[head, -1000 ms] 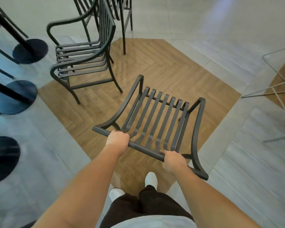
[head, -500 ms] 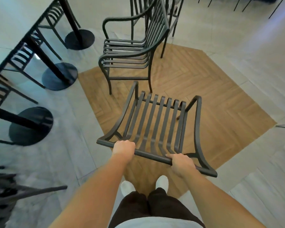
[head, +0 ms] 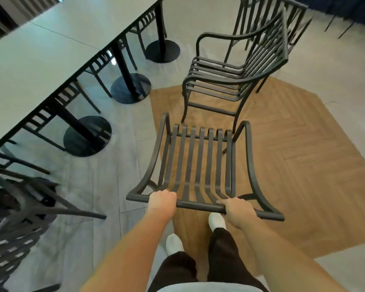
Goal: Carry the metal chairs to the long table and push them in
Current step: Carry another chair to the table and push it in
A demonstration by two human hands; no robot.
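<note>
Legs in dark trousers point(head: 219, 260) and two white shoes point(head: 217, 221) occupy the near edge of the view, standing where the grey tiled floor point(head: 114, 207) meets a wood-patterned floor panel point(head: 303, 175). Just beyond them, both hands grip the top rail of the carried chair point(head: 198, 165) — the left hand point(head: 162, 200) closed around the rail left of centre, the right hand point(head: 237, 209) closed around it right of centre, fingers wrapped over the bar. The chair is dark metal with a slatted back and curved side pieces; its back tilts toward the viewer, and whether its legs touch the floor cannot be told. It sits over the near left part of the wood panel, near the long table but not pushed under it.

At near left, blurred, lies a cluster of dark chair frames point(head: 19, 218) at the table's near end. The long table point(head: 40, 49) runs diagonally from near left to far centre, its pale top edged in black, carried on black posts with round black bases point(head: 88, 135). Slatted chairs point(head: 97, 64) are tucked beneath its near side, between the posts.

Farther off, on the far part of the wood panel, stands a stack of dark armchairs point(head: 236, 76) — nested one on another, upright, apart from the carried chair. Behind it, at the far right, more dark chair backs point(head: 272, 15) are visible.
</note>
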